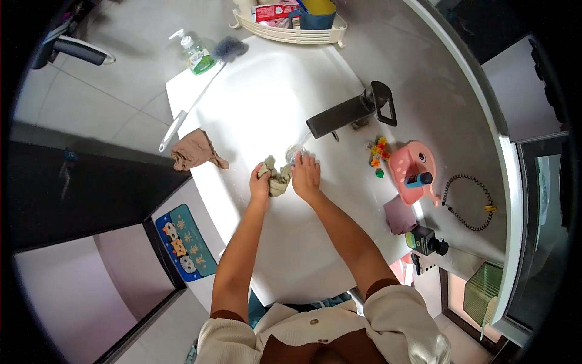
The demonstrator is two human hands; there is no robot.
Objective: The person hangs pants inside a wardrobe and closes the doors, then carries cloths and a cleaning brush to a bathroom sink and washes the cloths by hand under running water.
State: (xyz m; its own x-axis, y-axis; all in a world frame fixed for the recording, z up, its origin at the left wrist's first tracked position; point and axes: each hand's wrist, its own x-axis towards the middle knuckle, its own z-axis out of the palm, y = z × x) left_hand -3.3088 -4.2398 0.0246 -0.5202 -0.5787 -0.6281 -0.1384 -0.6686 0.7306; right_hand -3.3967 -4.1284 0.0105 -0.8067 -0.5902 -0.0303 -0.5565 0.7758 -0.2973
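Observation:
A wet-looking olive-green cloth [279,182] is bunched up in the white sink [327,227], below the black faucet [339,115]. My left hand [259,182] grips the cloth's left side, its fingers closed round it. At the cloth's right edge is my right hand [306,175], with its fingertips by the stream and splash of water [295,153] under the spout. The right fingers lie partly against the cloth, and whether they hold it is hidden.
A brown cloth [195,150] hangs over the sink's left rim, near a long-handled brush [194,109] and a soap bottle [197,56]. On the right are a pink whale-shaped holder [412,164], small flowers [379,153], a dark bottle [424,240] and a coiled band [467,177].

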